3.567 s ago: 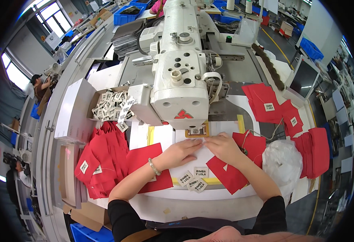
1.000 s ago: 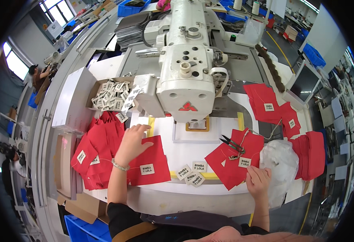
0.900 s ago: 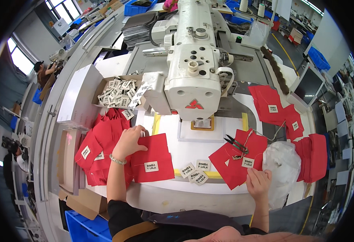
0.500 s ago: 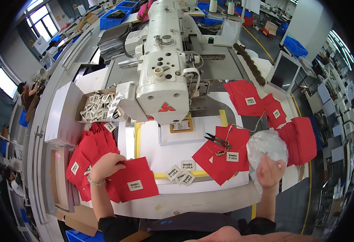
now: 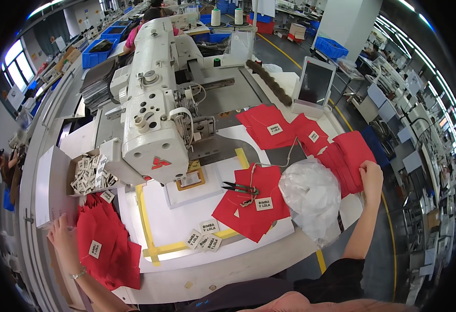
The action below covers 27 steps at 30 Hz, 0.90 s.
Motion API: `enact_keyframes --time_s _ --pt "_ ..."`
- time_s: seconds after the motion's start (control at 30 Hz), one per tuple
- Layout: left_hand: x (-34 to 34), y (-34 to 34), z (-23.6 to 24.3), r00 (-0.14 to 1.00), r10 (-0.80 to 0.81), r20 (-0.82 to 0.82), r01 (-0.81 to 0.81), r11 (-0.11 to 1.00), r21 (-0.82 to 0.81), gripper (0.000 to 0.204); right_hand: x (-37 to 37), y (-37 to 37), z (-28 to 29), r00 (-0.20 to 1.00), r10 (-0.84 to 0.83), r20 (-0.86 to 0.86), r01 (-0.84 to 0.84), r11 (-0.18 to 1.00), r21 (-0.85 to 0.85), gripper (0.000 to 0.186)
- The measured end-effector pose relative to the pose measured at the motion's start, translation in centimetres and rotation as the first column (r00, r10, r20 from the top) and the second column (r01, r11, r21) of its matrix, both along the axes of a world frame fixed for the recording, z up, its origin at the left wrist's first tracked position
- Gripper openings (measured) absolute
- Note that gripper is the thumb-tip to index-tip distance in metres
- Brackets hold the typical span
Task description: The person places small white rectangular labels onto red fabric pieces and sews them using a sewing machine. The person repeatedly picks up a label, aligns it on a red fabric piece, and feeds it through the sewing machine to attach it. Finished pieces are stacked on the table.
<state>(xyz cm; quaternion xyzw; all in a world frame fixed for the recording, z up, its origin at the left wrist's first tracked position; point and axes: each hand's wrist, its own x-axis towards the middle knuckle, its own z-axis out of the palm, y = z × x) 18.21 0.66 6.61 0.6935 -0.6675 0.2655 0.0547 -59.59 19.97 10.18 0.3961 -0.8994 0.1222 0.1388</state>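
Our red cloth pile (image 5: 111, 260) shows a label (image 5: 95, 249); the red cloth stack (image 5: 357, 153) seems undone. Right grip (image 5: 371, 174) touches it, hold unclear; left grip (image 5: 61, 236) looks loose, empty.

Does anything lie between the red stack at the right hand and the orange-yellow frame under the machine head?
Yes. The crumpled plastic bag and the red pieces, with snips on top, lie between the red stack and the frame. Nothing visible separates the right hand from the stack.
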Motion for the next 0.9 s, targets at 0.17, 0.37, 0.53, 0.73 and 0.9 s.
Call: enact_keyframes --time_s 0.17,0.37,0.53,0.73,0.9 --pt "-7.8 0.1 0.8 0.95 -0.273 -0.151 0.29 0.951 0.104 0.05 -2.6 -0.5 -1.5 0.913 0.209 -0.35 -0.144 0.968 0.204 0.004" --pt "-13.4 1.2 0.4 0.83 -0.492 -0.263 0.536 0.834 0.131 0.043 -3.2 0.2 2.1 0.95 0.311 0.022 -0.31 0.935 0.174 0.004" --pt "-17.3 1.5 -0.2 0.706 -0.615 -0.352 0.702 0.675 0.227 0.038 -2.8 1.4 0.4 0.916 0.348 -0.2 -0.311 0.931 0.193 0.007" --pt "-19.3 1.4 -1.9 0.625 -0.702 -0.342 0.781 0.557 0.284 0.037 -2.0 0.4 1.1 0.928 0.313 -0.201 -0.28 0.944 0.177 0.007" --pt "-21.2 0.9 -1.9 0.579 -0.739 -0.344 0.815 0.513 0.27 0.037 4.7 -1.2 3.6 0.924 0.15 -0.353 -0.224 0.958 -0.18 0.011"
